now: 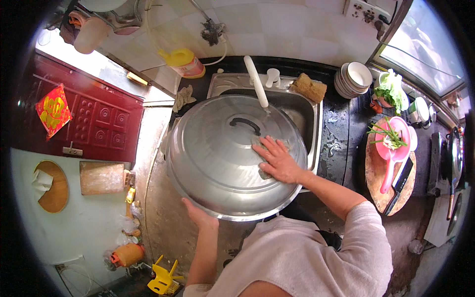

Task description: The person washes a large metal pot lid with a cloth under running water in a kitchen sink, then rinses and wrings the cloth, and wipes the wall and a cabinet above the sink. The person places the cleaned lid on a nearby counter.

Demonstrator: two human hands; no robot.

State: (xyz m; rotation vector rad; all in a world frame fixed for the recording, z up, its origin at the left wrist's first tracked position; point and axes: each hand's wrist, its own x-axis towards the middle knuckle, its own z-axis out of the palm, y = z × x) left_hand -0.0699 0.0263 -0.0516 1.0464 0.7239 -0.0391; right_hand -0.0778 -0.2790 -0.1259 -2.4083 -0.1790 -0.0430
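A large domed metal lid (207, 148) with a black handle (245, 125) is tilted over the front of a stainless steel sink (317, 130). My left hand (202, 216) supports its lower rim, the fingers hidden behind the metal. On the lid's right side, my right hand (278, 161) presses a greyish cloth or pad (265, 175) flat against the surface, fingers spread. Only the edges of that cloth show. A white faucet spout (256, 83) reaches over the lid's far part, its tip near the wet metal.
A brown sponge-like pad (310, 88) lies on the sink's back corner, near stacked bowls (350, 80). To the right, a round cutting board (373, 182) bears a black knife (399, 187) and a pink strainer (389, 167) with green stalks. A yellow stool (162, 278) stands behind left.
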